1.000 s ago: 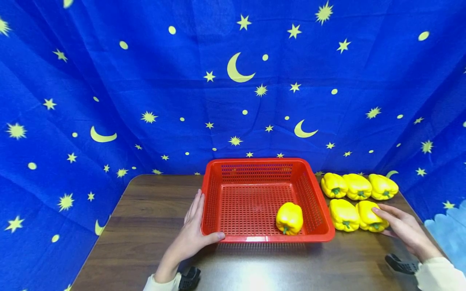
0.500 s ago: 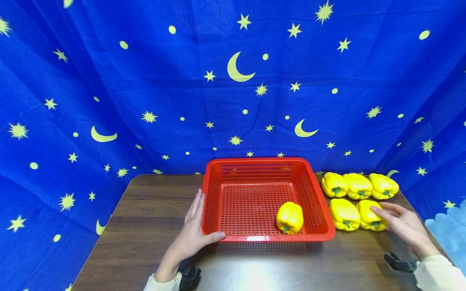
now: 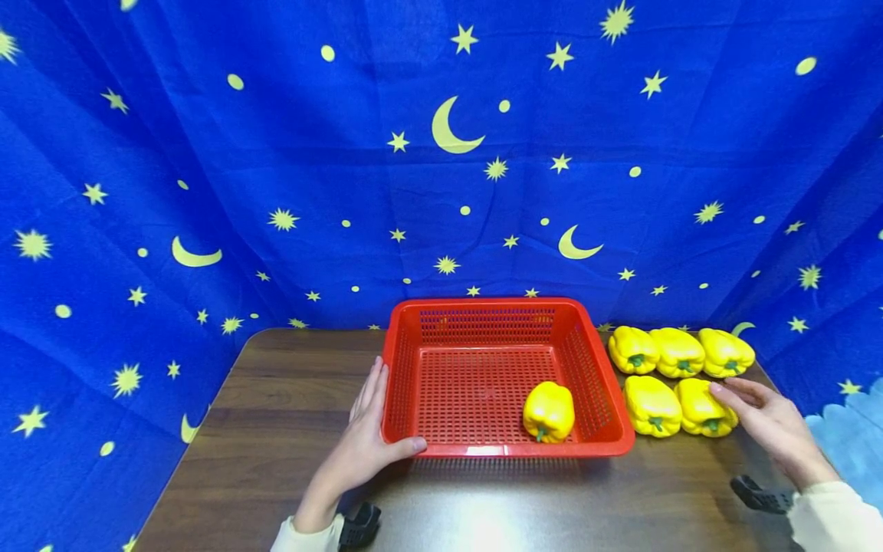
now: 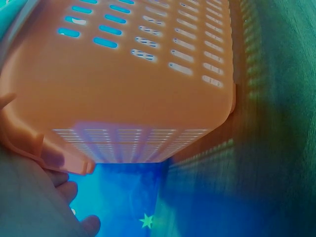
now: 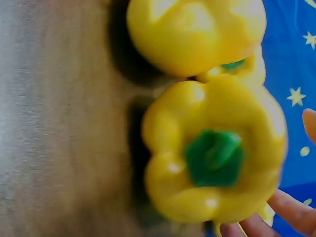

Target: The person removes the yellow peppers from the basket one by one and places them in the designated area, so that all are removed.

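A red perforated basket (image 3: 441,450) stands on the wooden table, with one yellow bell pepper (image 3: 548,412) in its front right part. My left hand (image 3: 360,448) rests on the basket's left front corner, fingers straight along the side and thumb over the front rim. In the left wrist view, fingertips (image 4: 67,190) show beside the basket wall (image 4: 123,94). On the right, my right hand (image 3: 776,425) is at the right end of the front pepper row, thumb right at the edge of a yellow bell pepper (image 5: 215,158). Its other fingers are partly hidden beyond that pepper.
Left of that pepper lies another yellow pepper (image 3: 651,406); several more form a row behind, including a far right pepper (image 3: 726,353). A blue curtain (image 3: 345,153) with yellow stars and moons hangs behind the table (image 3: 276,399).
My right hand's thumb has slid right, from the top of the front right pepper to its edge. That pepper stays in its place, and my left hand stays at the basket corner.
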`<state>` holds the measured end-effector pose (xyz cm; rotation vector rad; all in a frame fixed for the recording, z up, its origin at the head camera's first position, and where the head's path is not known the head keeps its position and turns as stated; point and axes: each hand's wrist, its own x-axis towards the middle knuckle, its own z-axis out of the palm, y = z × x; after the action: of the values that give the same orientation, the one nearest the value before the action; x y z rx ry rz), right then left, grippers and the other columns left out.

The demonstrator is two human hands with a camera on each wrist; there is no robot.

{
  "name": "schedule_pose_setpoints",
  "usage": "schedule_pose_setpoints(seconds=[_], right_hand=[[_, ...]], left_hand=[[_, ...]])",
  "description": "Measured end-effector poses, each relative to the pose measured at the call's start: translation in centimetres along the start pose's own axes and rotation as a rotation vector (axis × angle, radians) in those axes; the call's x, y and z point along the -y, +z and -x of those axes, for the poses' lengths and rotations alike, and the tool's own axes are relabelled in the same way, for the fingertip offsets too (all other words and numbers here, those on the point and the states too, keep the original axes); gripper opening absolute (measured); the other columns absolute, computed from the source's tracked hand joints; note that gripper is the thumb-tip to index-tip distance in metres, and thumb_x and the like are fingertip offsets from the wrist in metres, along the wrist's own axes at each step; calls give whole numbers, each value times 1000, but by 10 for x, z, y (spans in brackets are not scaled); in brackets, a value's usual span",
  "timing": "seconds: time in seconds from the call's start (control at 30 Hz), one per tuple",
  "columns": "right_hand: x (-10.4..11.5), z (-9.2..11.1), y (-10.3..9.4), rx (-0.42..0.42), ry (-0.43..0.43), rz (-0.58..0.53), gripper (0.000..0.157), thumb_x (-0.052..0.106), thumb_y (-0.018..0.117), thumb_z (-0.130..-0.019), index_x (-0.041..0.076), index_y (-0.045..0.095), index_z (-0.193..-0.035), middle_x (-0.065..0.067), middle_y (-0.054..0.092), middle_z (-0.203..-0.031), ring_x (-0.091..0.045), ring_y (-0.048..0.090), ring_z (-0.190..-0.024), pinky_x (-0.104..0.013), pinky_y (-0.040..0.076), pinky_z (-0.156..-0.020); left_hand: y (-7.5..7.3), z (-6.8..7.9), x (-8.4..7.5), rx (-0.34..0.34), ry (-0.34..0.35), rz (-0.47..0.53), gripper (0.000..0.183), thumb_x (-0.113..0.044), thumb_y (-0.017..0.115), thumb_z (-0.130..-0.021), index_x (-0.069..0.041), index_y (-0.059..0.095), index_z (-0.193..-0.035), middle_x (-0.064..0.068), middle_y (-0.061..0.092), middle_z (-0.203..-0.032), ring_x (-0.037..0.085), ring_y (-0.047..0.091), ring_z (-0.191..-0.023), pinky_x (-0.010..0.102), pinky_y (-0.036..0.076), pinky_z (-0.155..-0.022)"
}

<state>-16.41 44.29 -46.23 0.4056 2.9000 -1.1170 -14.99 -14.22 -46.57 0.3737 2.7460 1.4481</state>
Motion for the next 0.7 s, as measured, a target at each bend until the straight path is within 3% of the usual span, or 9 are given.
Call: schedule_pose_setpoints(seconds=[0.07, 0.17, 0.23, 0.47, 0.7], right_hand=[[6, 1, -3, -37, -19, 16, 79, 51, 53, -101, -15, 41, -143, -40, 47, -138, -10, 57, -99, -15, 40, -65], [19, 5, -4, -87, -78, 16, 74, 47, 57, -100, -14, 45, -141, -39, 52, -134, 18, 39, -84, -10, 38, -64], [32, 8, -5, -107, -121, 13, 71, 44, 59, -100, -12, 46, -140, -40, 53, -132, 25, 33, -82, -8, 36, -64], [83, 15, 4, -158, -266, -19, 57, 34, 63, -100, -9, 53, -136, -36, 57, -128, 26, 39, -85, -3, 39, -67], [124, 28, 20, -111, -394, -84, 49, 26, 67, -99, -6, 56, -134, -31, 58, -128, 23, 44, -95, 1, 41, -75]], left_hand=[[0, 0, -1, 1, -2, 3, 126, -48, 86, -73, -18, 3, -163, -1, -8, -169, 38, 2, -152, 76, 13, -109], [0, 0, -1, 1, -6, 7, 125, -47, 86, -73, -19, 3, -163, -1, -8, -169, 38, 2, -152, 76, 13, -109], [0, 0, 0, 0, -6, 4, 125, -47, 86, -73, -19, 3, -163, 0, -8, -169, 38, 2, -152, 76, 14, -109], [-2, -1, 1, -12, 25, 5, 125, -46, 86, -73, -16, 4, -163, 1, -7, -169, 39, 3, -152, 77, 15, -109], [-1, 2, 2, -7, 36, 1, 124, -46, 86, -73, -14, 6, -163, 1, -6, -169, 40, 3, -152, 76, 15, -109]])
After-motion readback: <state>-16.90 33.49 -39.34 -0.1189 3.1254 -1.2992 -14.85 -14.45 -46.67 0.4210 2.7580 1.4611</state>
